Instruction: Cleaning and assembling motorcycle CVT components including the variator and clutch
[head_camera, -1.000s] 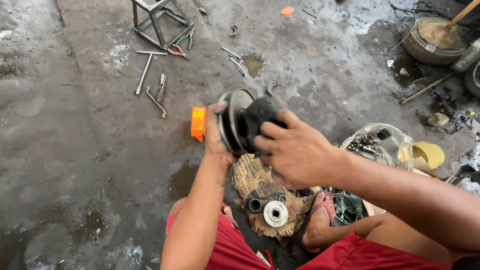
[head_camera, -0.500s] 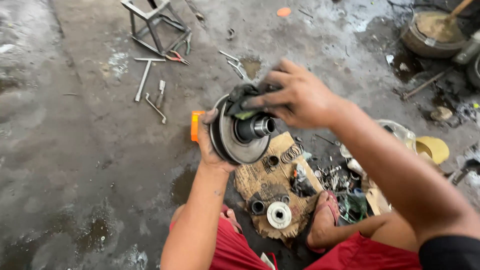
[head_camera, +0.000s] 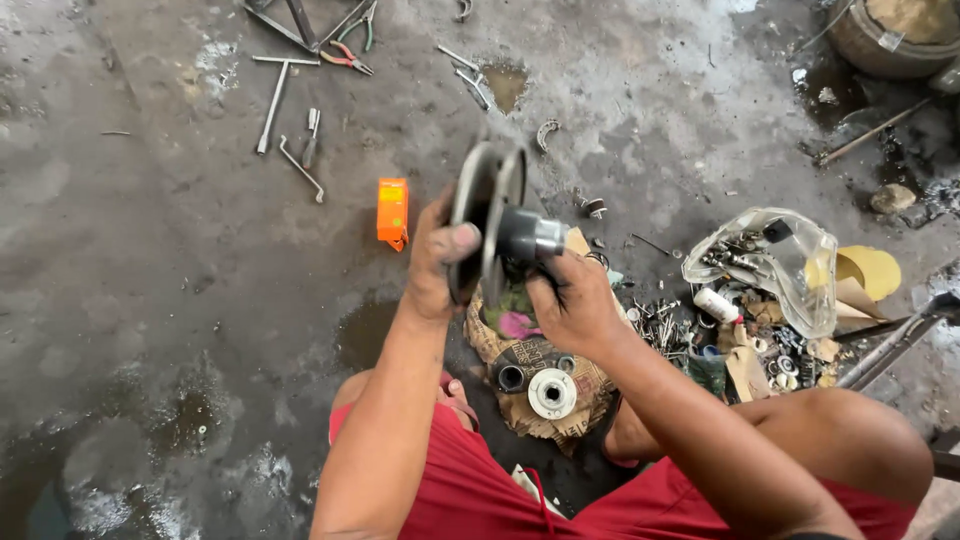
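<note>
Head view. Holding a metal pulley assembly (head_camera: 492, 215) edge-on, above the round cardboard scrap (head_camera: 540, 375) on the wet concrete floor (head_camera: 150, 300). Left hand (head_camera: 438, 262) clamped on the disc rim, thumb on the near face, fingers curled closed around the back. Right hand (head_camera: 575, 305) just right of the disc, under the dark hub, fingers closed on the hub's lower side. On the cardboard: white round part (head_camera: 552, 393) beside a dark ring (head_camera: 510, 378). Orange box (head_camera: 392, 212) left of the pulley, well apart. Clear plastic bag of small parts (head_camera: 775, 262) right of it, loose screws and bits (head_camera: 665, 325) between bag and cardboard. Long metal wrenches (head_camera: 285, 120) and pliers (head_camera: 348, 55) far upper left of the pulley.
</note>
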